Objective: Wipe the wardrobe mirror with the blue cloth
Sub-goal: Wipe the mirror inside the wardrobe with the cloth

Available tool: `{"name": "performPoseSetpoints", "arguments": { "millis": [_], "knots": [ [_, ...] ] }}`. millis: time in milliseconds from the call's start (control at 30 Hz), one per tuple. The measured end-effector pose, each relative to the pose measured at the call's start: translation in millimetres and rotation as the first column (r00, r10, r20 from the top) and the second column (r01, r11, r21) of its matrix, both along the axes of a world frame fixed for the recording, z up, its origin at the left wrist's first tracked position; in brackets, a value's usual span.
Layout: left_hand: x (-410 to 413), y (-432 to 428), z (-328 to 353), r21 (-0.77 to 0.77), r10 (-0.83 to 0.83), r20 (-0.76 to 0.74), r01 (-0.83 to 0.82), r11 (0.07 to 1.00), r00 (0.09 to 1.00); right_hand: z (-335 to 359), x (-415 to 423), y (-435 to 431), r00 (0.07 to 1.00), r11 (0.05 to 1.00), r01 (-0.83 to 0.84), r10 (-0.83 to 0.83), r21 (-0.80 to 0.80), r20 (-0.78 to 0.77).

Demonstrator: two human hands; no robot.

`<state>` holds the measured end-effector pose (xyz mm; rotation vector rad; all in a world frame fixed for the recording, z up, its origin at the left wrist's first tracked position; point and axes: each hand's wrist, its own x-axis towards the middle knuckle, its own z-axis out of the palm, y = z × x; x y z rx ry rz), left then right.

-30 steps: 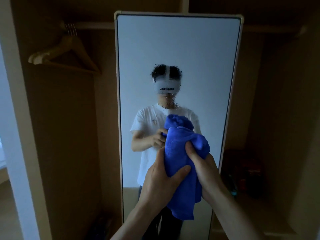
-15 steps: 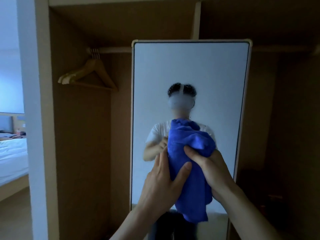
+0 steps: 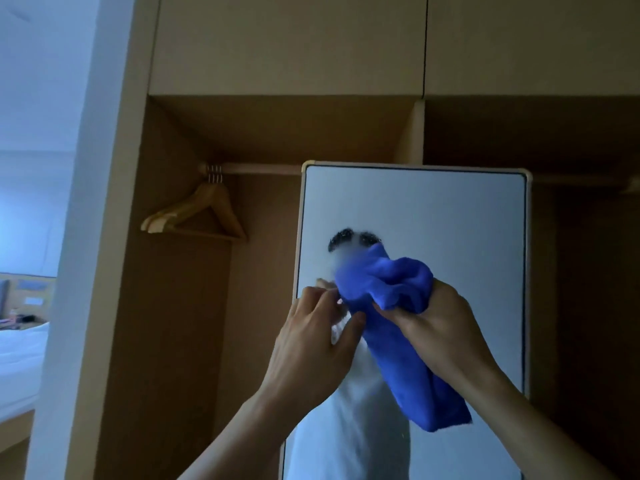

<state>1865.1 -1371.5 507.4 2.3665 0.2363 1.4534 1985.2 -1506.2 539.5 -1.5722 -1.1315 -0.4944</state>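
A tall mirror (image 3: 450,216) with a pale frame stands inside the open wardrobe, right of centre. A blue cloth (image 3: 398,327) is bunched in front of its glass, one end hanging down to the right. My right hand (image 3: 440,327) grips the bunched upper part of the cloth. My left hand (image 3: 318,344) is beside the cloth's left edge, thumb touching it and fingers spread apart. The mirror reflects a person in a white shirt, partly hidden behind the cloth and hands.
Wooden hangers (image 3: 197,216) hang from the rail (image 3: 256,168) in the left wardrobe bay. Closed upper cabinet doors (image 3: 287,43) sit above. The right bay (image 3: 585,289) is dark. A white wall edge (image 3: 69,237) and a bed (image 3: 17,368) lie at far left.
My view has tilted upward, so the mirror sits lower in frame. Both hands have raised the cloth toward the mirror's upper part. My left hand has loosened from the cloth.
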Motion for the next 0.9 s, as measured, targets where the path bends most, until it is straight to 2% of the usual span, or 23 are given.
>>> {"name": "performPoseSetpoints", "arguments": {
  "millis": [100,167,333,433,567,667,800,900],
  "knots": [
    [-1,19,16,0.044,0.012,0.023,-0.013,0.999,1.000,23,-10,11,0.976,0.993,0.117,-0.113,-0.015,0.185],
    [0,32,26,0.047,0.002,0.042,-0.004,0.999,0.999,38,-16,16,0.928,0.977,0.213,-0.198,-0.012,0.316],
    [3,62,58,0.011,-0.042,0.113,0.041,0.999,0.993,74,-21,30,0.771,0.936,0.351,-0.308,0.031,0.557],
    [8,73,75,-0.005,-0.092,0.136,0.093,0.996,0.986,94,-22,39,0.637,0.878,0.473,-0.395,0.070,0.662],
    [16,77,96,-0.068,-0.221,0.187,0.237,0.969,0.957,125,-24,47,0.510,0.833,0.539,-0.444,0.130,0.737],
    [17,76,108,-0.089,-0.255,0.203,0.277,0.957,0.946,149,-26,55,0.398,0.789,0.596,-0.453,0.150,0.798],
    [20,76,118,-0.138,-0.247,0.189,0.275,0.952,0.950,172,-30,70,0.323,0.775,0.613,-0.421,0.151,0.848],
    [20,80,116,-0.175,-0.244,0.157,0.270,0.947,0.957,177,-30,78,0.305,0.773,0.613,-0.421,0.162,0.854]
  ]
}}
